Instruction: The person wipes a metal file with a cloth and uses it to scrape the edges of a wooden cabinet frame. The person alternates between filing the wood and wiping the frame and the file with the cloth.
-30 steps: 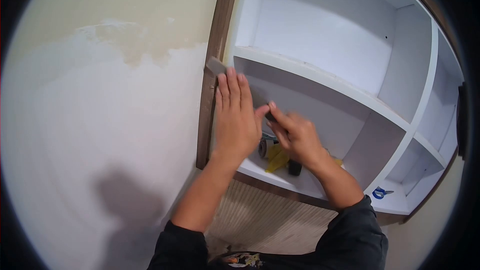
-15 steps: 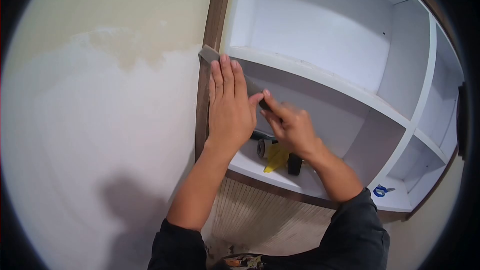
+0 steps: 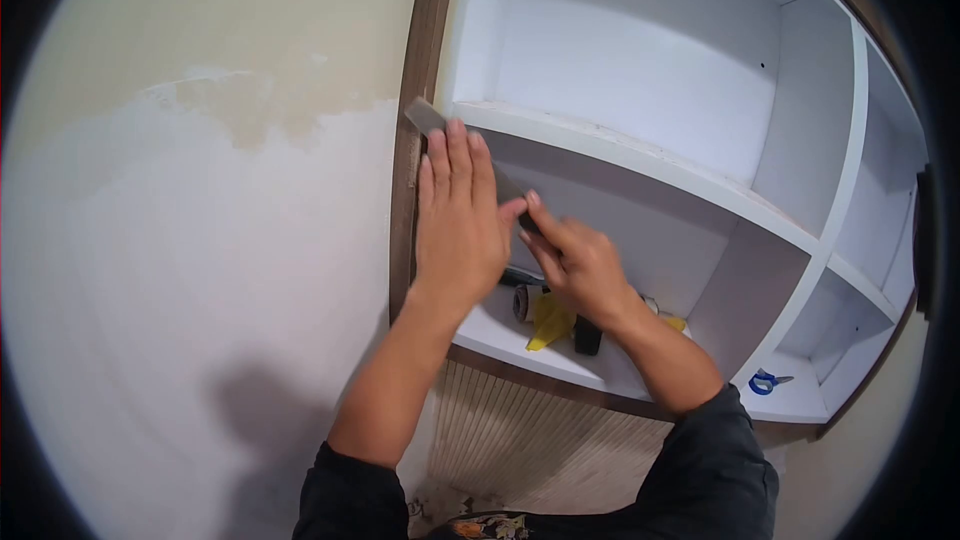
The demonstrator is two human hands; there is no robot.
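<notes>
A flat grey file (image 3: 428,118) lies slantwise across the brown edge strip (image 3: 405,190) at the shelf unit's left side. My left hand (image 3: 458,215) presses flat on its blade, fingers stretched out side by side, and covers most of the middle. Lower right, my right hand (image 3: 580,265) is closed around the file's dark handle (image 3: 527,220). The tip of my left thumb is close to the right fingertips at the handle.
The white shelf unit (image 3: 560,128) has several compartments. In the lower one lie a small grey roll (image 3: 522,303), a yellow piece (image 3: 551,322) and a black block (image 3: 588,334). Blue-handled scissors (image 3: 766,382) rest at right. A patchy wall (image 3: 200,240) borders the unit's left side.
The file's tip and both hands have shifted slightly down and to the right across the brown edge. My left hand stays flat on the blade, the right stays closed on the handle.
</notes>
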